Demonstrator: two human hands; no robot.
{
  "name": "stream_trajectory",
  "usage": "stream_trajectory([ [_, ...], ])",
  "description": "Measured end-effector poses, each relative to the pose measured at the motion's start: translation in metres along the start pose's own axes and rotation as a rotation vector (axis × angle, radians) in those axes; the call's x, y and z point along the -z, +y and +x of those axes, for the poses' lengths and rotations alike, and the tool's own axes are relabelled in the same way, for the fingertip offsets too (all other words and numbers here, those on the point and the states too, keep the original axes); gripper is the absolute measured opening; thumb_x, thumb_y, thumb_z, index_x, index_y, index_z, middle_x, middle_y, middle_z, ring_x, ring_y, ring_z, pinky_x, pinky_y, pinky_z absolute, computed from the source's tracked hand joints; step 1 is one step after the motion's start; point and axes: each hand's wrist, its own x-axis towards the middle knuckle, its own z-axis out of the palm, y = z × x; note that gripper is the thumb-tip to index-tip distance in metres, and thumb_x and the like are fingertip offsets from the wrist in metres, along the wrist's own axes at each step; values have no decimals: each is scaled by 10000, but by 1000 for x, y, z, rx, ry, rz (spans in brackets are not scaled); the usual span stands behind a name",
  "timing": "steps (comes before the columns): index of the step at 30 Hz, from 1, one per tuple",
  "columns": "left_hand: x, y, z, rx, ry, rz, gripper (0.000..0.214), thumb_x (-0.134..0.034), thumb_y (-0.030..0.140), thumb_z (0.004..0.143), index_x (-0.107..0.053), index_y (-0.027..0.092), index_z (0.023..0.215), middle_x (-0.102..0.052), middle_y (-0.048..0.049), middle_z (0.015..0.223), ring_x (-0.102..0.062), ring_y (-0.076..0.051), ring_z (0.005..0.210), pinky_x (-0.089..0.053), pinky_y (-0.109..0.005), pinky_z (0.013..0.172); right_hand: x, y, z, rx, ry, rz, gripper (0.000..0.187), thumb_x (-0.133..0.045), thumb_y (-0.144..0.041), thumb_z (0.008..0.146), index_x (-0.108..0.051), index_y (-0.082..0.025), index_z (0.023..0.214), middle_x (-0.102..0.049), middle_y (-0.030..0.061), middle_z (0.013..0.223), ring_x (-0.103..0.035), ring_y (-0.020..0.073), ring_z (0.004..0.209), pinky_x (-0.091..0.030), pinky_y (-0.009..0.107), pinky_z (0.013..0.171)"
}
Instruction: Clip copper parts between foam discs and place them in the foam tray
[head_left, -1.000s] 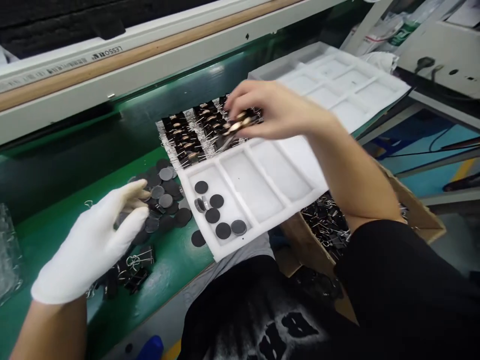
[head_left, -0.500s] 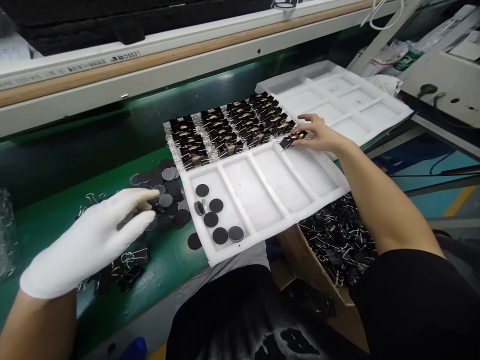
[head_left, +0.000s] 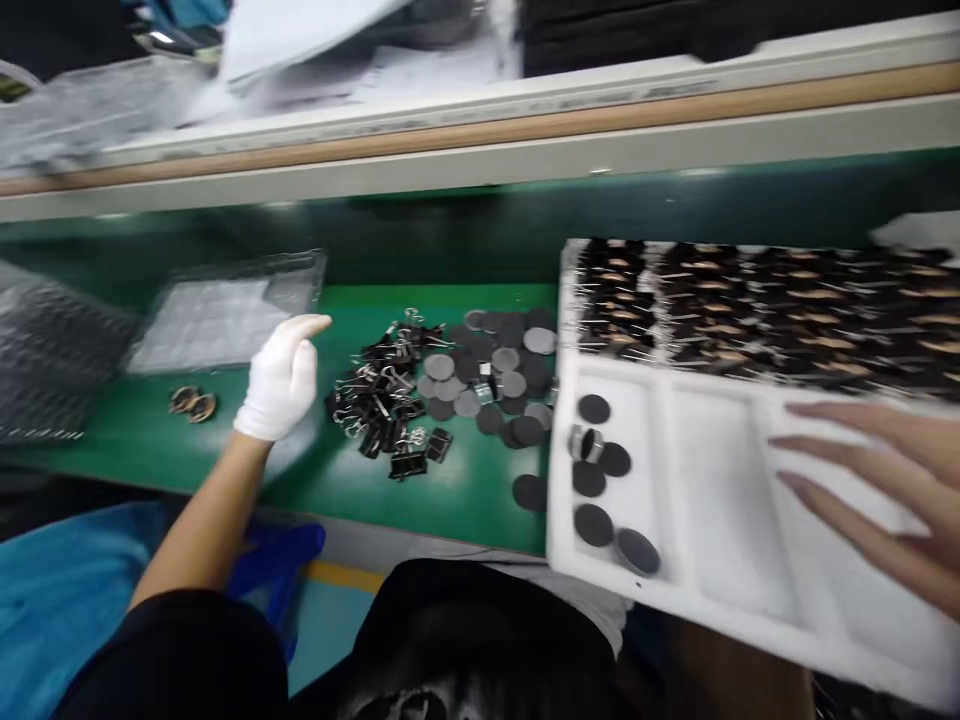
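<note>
My left hand, in a white glove, hovers over the green belt left of a heap of black binder clips; its fingers are loosely stretched and hold nothing. My bare right hand floats with spread fingers over the empty pockets of a white foam tray at the right. The tray's left pocket holds several dark round discs. Its far rows are packed with clipped black parts. More loose discs lie on the belt between the clips and the tray.
A clear plastic blister tray lies on the belt at the left, with two small brown rings in front of it. A white and wood-coloured rail runs along the far side. Something blue sits at the lower left.
The view has swung to the left. My right hand has let go of the clipped part at the tray's far row and drawn back, open. My left hand has moved left, away from the discs.
</note>
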Motion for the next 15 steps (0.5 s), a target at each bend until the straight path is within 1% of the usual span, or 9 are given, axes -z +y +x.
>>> stream_trajectory([
  [2,-9,-28,-26,60,104,-3,708,-156,579,1091,-638,120,1333,-682,-172,1373,-622,-266,1346,-468,-471,1197,-19,-22,10,182,-51,92,421,-554,-478,951,-560,-561,1363,-707,65,1360,-718,384,1160,-548,587,948],
  [3,-14,-38,-39,89,172,-1,760,-122,626,1077,-650,135,1315,-701,-169,1339,-643,-264,1316,-473,-476,1197,-29,-31,16,229,-73,93,506,-536,-473,980,-487,-546,1478,-678,67,1413,-710,391,1179,-548,591,940],
  [4,-20,-45,-52,109,186,-12,800,-111,672,1060,-643,140,1333,-696,-172,1352,-639,-268,1328,-462,-482,1214,-38,-38,22,261,-93,83,574,-520,-489,1002,-413,-503,1566,-643,83,1463,-696,401,1210,-549,586,935],
  [6,-31,-51,-71,135,162,-70,856,-92,726,1036,-600,146,1406,-649,-180,1441,-601,-275,1390,-430,-488,1254,-56,-49,35,306,-131,80,679,-477,-556,1026,-304,-388,1661,-550,136,1564,-644,431,1291,-547,583,949],
  [8,-40,-50,-77,122,67,-175,880,-80,739,1028,-529,150,1503,-548,-183,1575,-509,-278,1495,-367,-483,1306,-70,-58,48,349,-157,105,758,-462,-617,1014,-278,-311,1682,-490,174,1608,-601,456,1341,-551,593,958],
  [9,-43,-48,-74,105,10,-234,879,-83,736,1029,-493,152,1543,-492,-177,1630,-458,-276,1538,-332,-475,1329,-76,-62,54,369,-160,118,774,-468,-619,1008,-279,-290,1683,-490,184,1602,-599,457,1342,-558,596,955],
  [11,-48,-45,-56,71,-102,-348,875,-94,726,1035,-455,150,1587,-423,-158,1688,-388,-267,1586,-275,-452,1356,-85,-69,62,410,-151,132,777,-494,-580,1003,-280,-268,1681,-521,199,1562,-623,448,1307,-580,593,937],
  [13,-53,-43,-24,54,-215,-455,882,-79,719,1038,-482,152,1580,-435,-126,1688,-375,-257,1594,-244,-435,1368,-90,-75,67,446,-136,124,761,-508,-538,1002,-283,-264,1676,-548,211,1520,-654,443,1256,-607,587,894],
  [15,-60,-42,13,91,-322,-572,911,38,661,1043,-573,182,1519,-490,-63,1658,-378,-231,1592,-223,-407,1373,-90,-79,69,467,-126,115,747,-515,-514,1000,-291,-275,1671,-565,213,1495,-682,439,1202,-631,579,839],
])
